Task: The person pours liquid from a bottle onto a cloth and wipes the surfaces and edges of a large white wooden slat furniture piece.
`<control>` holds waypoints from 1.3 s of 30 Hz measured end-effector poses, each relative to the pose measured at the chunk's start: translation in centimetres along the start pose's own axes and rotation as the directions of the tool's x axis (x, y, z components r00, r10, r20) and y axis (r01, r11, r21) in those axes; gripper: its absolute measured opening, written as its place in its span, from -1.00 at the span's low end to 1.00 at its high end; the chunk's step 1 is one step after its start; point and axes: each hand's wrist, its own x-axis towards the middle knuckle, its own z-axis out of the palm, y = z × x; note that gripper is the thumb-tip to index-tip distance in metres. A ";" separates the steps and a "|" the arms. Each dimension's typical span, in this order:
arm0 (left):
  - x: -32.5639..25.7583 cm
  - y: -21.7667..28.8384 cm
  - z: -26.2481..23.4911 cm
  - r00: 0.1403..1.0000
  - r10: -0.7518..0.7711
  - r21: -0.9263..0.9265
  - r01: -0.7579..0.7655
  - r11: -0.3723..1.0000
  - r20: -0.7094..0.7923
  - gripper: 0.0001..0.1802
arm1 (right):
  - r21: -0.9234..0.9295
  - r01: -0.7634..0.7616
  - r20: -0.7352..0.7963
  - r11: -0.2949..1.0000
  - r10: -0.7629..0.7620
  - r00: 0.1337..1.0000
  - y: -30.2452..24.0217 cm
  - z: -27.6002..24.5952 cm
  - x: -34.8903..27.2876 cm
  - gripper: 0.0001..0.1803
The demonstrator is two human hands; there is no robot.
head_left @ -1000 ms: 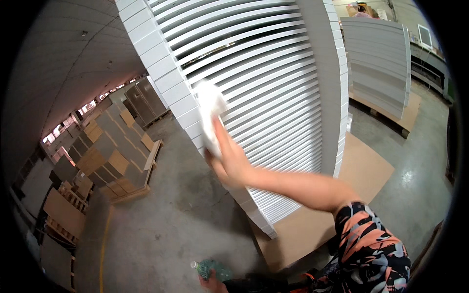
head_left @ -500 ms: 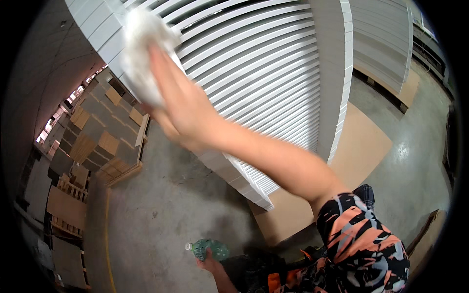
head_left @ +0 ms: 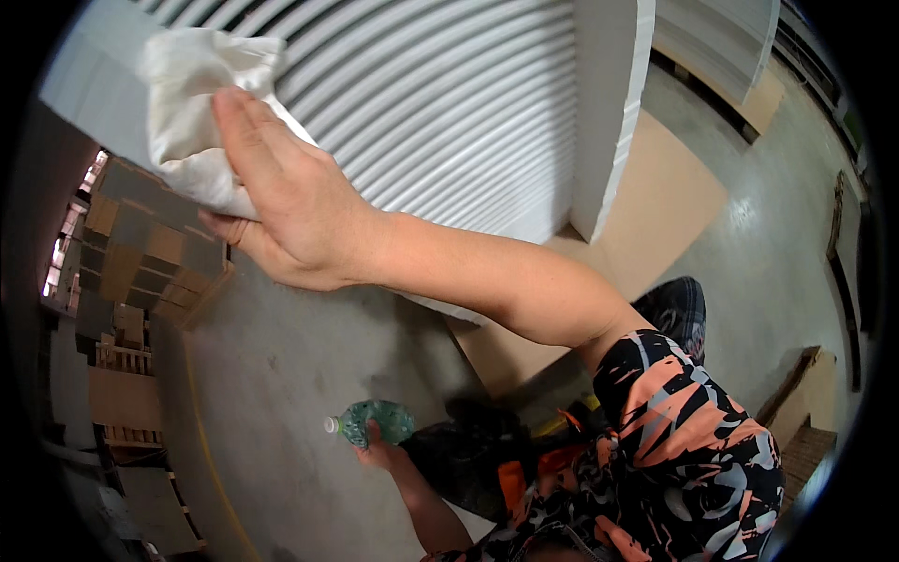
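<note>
My right hand [head_left: 295, 211] presses a crumpled white cloth [head_left: 187, 112] against the left side of a tall stack of white slatted panels [head_left: 487, 122]. Its fingers lie over the cloth, and the thumb is tucked underneath. Lower down, away from the panels, my left hand [head_left: 376, 453] grips a clear green plastic bottle [head_left: 391, 420] with a white cap, tilted on its side. Part of that hand is hidden behind the bottle.
A brown board [head_left: 655, 206] lies under the panels. More white panels [head_left: 716, 37] stand on a pallet at the far right. Stacked cardboard [head_left: 140, 244] rises at the left, beyond a yellow floor line [head_left: 201, 421]. Another brown board [head_left: 801, 393] is at right.
My right hand and the cloth have shifted left along the panels, and the blur of motion is gone. The bottle in my left hand appears slightly higher and further left.
</note>
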 end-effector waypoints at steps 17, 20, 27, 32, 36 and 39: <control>-1.2 1.7 2.6 0.995 0.054 0.238 -0.072 0.969 0.082 -0.66 | -0.023 -0.540 0.184 0.841 0.535 0.825 1.4 -6.8 -29.5 0.04; -0.6 0.7 1.4 0.962 0.203 0.245 -0.245 0.938 0.184 -0.65 | -0.093 -0.660 0.195 0.745 0.664 0.722 2.5 -7.1 -34.9 0.07; 0.3 0.5 0.4 0.962 0.144 0.355 -0.222 0.908 0.233 -0.63 | -0.276 -0.853 0.033 0.443 0.891 0.452 4.5 -10.0 -44.1 -0.17; -0.1 0.6 0.0 0.973 0.128 0.436 -0.203 0.877 0.194 -0.63 | -0.251 -0.809 0.256 0.532 0.842 0.475 0.9 -10.4 -39.0 0.00; 0.2 0.7 0.6 0.956 0.152 0.348 -0.236 0.907 0.251 -0.63 | -0.378 -0.862 0.335 0.338 0.918 0.212 4.3 -13.2 -45.4 -0.03; 1.1 0.6 0.7 0.968 0.086 0.444 -0.187 0.876 0.237 -0.61 | -0.357 -0.855 0.387 0.377 0.893 0.232 5.5 -14.2 -45.2 -0.07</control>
